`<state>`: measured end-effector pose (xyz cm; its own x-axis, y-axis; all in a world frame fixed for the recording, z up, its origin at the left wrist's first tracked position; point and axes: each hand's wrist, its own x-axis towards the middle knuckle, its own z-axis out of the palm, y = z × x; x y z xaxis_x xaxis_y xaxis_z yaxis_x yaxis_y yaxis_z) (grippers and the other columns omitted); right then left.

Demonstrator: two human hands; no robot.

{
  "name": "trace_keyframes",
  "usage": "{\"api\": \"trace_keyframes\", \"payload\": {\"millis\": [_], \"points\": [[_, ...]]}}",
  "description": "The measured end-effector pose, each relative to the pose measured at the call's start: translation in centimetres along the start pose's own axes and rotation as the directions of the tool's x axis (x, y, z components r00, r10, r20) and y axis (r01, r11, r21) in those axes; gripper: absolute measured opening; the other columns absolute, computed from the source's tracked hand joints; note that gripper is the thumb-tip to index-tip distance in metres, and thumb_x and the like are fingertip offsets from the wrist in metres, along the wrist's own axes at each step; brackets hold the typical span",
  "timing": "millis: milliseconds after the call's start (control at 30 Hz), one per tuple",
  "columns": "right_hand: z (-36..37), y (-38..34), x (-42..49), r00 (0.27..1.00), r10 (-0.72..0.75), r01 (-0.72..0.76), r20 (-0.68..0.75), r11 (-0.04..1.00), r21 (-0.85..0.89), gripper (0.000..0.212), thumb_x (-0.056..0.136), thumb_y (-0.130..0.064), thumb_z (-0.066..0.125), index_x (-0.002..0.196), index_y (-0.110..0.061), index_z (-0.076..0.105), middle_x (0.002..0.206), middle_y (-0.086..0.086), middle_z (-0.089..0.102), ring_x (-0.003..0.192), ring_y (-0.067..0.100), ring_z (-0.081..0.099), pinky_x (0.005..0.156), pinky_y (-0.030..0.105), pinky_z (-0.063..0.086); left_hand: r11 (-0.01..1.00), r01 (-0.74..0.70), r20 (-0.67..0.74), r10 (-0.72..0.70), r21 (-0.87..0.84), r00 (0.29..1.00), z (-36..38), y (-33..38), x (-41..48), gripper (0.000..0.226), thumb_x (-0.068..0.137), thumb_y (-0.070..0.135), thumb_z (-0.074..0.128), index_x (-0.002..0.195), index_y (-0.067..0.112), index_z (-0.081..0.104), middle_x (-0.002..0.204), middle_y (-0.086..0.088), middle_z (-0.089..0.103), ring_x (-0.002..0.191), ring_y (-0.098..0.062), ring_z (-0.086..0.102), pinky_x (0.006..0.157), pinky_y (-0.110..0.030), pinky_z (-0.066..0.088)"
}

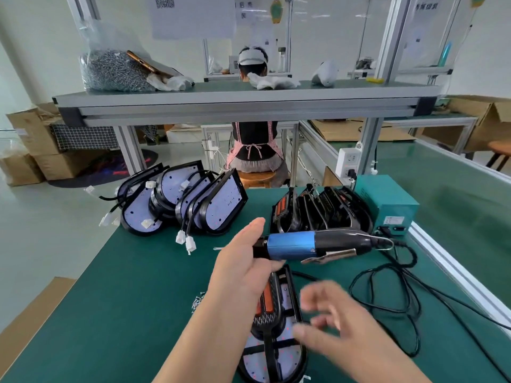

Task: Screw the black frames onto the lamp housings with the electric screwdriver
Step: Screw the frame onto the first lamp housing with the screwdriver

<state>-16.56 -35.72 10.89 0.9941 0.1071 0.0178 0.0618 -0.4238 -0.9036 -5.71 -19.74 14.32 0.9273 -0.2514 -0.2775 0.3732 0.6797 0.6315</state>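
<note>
My left hand [243, 268] grips the front end of the electric screwdriver [293, 246], a blue and black tool held level above the green mat, its bit pointing left. Below it lies a lamp housing [272, 352] with a black frame [276, 316] on top, at the near middle of the table. My right hand [340, 327] hovers blurred over the right side of that housing, fingers loosely spread and holding nothing. A few loose screws [197, 299] lie on the mat just left of my left forearm.
Several lamp housings [193, 203] with white plugs are stacked at the back left; a row of black frames [320, 211] stands at the back right beside a green power box [387, 205]. The screwdriver's black cable [401, 294] loops across the right. A person [254, 145] sits beyond the table.
</note>
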Motion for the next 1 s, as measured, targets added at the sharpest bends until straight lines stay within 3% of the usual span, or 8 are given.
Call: {"api": "trace_keyframes", "payload": {"millis": [100,167,300,500,633,767,900,1000], "points": [[-1.3,1.7,2.3,0.978,-0.133,0.187,-0.16,0.902,0.389,0.077,0.077,-0.006,0.074,0.143,-0.026,0.04,0.139,-0.01,0.059,0.124,0.008,0.057,0.101,0.024,0.047,0.99,0.133,-0.101,-0.128,0.038,0.987,1.3,-0.3,0.2,0.023,0.09,0.008,0.072,0.108,0.008,0.058,0.109,-0.01,0.066,0.107,-0.027,0.065,0.096,-0.061,0.05],[-2.5,1.9,3.4,0.943,-0.265,0.329,-0.201,0.829,0.452,0.077,0.079,0.003,0.075,0.146,-0.017,0.045,0.143,-0.003,0.059,0.13,0.015,0.055,0.103,0.024,0.047,0.966,0.258,-0.059,-0.258,-0.005,0.964,2.7,0.1,-0.6,0.028,0.09,0.003,0.069,0.115,-0.003,0.056,0.123,-0.021,0.063,0.115,-0.039,0.061,0.097,-0.071,0.042],[-2.9,1.1,4.6,0.886,-0.383,0.462,-0.261,0.781,0.42,0.051,0.079,-0.017,0.084,0.126,-0.015,0.065,0.132,0.012,0.066,0.124,0.029,0.062,0.101,0.031,0.051,0.959,0.282,0.049,-0.282,-0.007,0.958,2.8,0.6,-1.5,0.051,0.084,0.004,0.068,0.13,-0.011,0.052,0.13,-0.03,0.06,0.121,-0.044,0.059,0.104,-0.065,0.042],[0.7,-0.5,6.2,0.751,0.008,0.513,-0.66,0.622,0.591,0.01,0.078,-0.035,0.078,0.087,-0.031,0.074,0.089,-0.004,0.074,0.086,0.011,0.071,0.069,0.024,0.057,0.997,0.068,0.122,-0.072,0.033,0.99,2.9,-0.9,-2.7,0.018,0.071,0.008,0.072,0.089,0.006,0.068,0.1,-0.018,0.068,0.103,-0.036,0.068,0.102,-0.052,0.05],[1.4,-1.5,6.4,0.726,0.064,0.501,-0.684,0.632,0.591,0.037,0.078,-0.041,0.077,0.102,-0.019,0.061,0.092,0.003,0.067,0.091,0.018,0.068,0.087,0.037,0.054,0.999,0.044,0.106,-0.045,0.017,0.993,2.8,-1.9,-2.9,0.012,0.072,0.005,0.07,0.084,0.001,0.069,0.087,-0.018,0.071,0.086,-0.033,0.073,0.081,-0.05,0.061],[1.2,-2.3,6.6,0.723,-0.007,0.579,-0.69,0.551,0.601,0.065,0.08,-0.037,0.076,0.135,-0.027,0.044,0.099,0.009,0.068,0.095,0.021,0.065,0.09,0.034,0.056,0.99,0.123,0.098,-0.115,-0.072,0.989,3.1,-2.3,-3.2,0.018,0.074,0.001,0.07,0.091,-0.006,0.069,0.105,-0.027,0.071,0.099,-0.041,0.072,0.085,-0.056,0.059],[0.8,-3.3,7.2,0.676,0.116,0.628,-0.727,0.426,0.652,0.031,0.09,-0.023,0.071,0.115,-0.016,0.053,0.079,0.003,0.062,0.077,0.018,0.06,0.078,0.036,0.052,0.976,0.193,0.113,-0.182,-0.097,0.977,3.6,-3.2,-3.2,0.022,0.085,-0.005,0.064,0.106,-0.011,0.063,0.122,-0.035,0.064,0.11,-0.046,0.066,0.1,-0.059,0.05],[0.5,-3.8,8.2,0.657,0.207,0.618,-0.725,0.403,0.675,0.014,0.096,-0.014,0.066,0.101,-0.014,0.053,0.073,0.0,0.056,0.068,0.015,0.058,0.067,0.03,0.051,0.977,0.204,0.153,-0.192,-0.067,0.969,3.2,-2.9,-3.3,0.014,0.081,-0.004,0.064,0.095,-0.005,0.065,0.118,-0.033,0.066,0.108,-0.04,0.067,0.106,-0.052,0.048]]}}
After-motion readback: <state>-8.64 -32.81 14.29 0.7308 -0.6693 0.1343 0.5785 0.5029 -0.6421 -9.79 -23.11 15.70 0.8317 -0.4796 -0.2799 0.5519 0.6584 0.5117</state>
